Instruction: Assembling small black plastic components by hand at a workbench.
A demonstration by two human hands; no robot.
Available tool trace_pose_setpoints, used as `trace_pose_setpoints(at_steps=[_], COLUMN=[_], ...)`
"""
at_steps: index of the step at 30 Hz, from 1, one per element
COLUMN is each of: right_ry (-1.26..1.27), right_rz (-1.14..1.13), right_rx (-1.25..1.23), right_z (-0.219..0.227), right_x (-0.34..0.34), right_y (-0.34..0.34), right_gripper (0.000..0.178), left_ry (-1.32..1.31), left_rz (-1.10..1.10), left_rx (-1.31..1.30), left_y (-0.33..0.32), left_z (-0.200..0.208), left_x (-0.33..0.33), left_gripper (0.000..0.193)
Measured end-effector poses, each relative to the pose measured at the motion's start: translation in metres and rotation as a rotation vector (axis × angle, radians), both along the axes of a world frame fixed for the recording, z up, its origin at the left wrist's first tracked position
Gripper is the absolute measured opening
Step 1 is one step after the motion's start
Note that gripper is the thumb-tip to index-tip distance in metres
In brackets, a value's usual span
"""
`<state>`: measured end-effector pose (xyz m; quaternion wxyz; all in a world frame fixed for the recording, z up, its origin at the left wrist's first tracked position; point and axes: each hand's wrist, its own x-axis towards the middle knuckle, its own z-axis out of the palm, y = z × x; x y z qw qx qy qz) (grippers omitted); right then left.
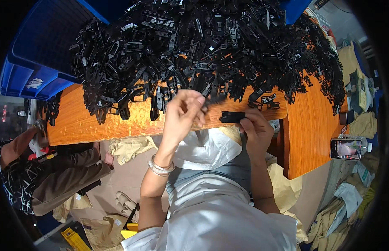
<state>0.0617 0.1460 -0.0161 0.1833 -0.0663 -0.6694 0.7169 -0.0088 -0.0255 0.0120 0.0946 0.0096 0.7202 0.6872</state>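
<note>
My left hand (184, 111), with a pale bangle at the wrist, is raised over the table's front edge. Its fingers are pinched at a black plastic part (214, 101), which is smeared by motion. A short way to the right, my right hand (258, 129) is closed round one end of a black bundle of slim plastic parts (232, 117). The bundle's free end points toward my left hand. Just beyond both hands lies a large heap of similar black plastic parts (190, 46), some with slots and clip-like frames.
The heap covers much of the wood-grain table (132, 127). Blue crates (40, 79) stand at the left. Another person's trousered legs (69, 180) are at the lower left. A phone (345, 149) leans at the right, with cloth and bags (332, 209) below it.
</note>
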Motion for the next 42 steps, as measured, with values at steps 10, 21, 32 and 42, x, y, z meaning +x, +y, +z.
trace_pose_setpoints(at_steps=[10, 21, 32, 42], right_ry=[-0.094, -0.17, -0.298, -0.254], right_rz=[0.008, 0.064, -0.201, -0.099], right_rx=[0.157, -0.113, -0.181, -0.133], right_z=[0.018, 0.017, -0.02, -0.021], right_x=[0.0, 0.004, 0.022, 0.016], right_y=[-0.019, -0.016, 0.024, 0.047], right_gripper=[0.007, 0.021, 0.014, 0.011], left_ry=[-0.398, -0.138, 0.689, 0.64], left_rz=[-0.221, -0.328, -0.356, -0.269], left_rx=[0.257, 0.293, -0.275, -0.567], left_y=[0.002, 0.018, 0.091, 0.104], left_z=[0.001, 0.002, -0.007, -0.005], left_x=[0.013, 0.027, -0.024, -0.026], left_gripper=[0.033, 0.01, 0.014, 0.017])
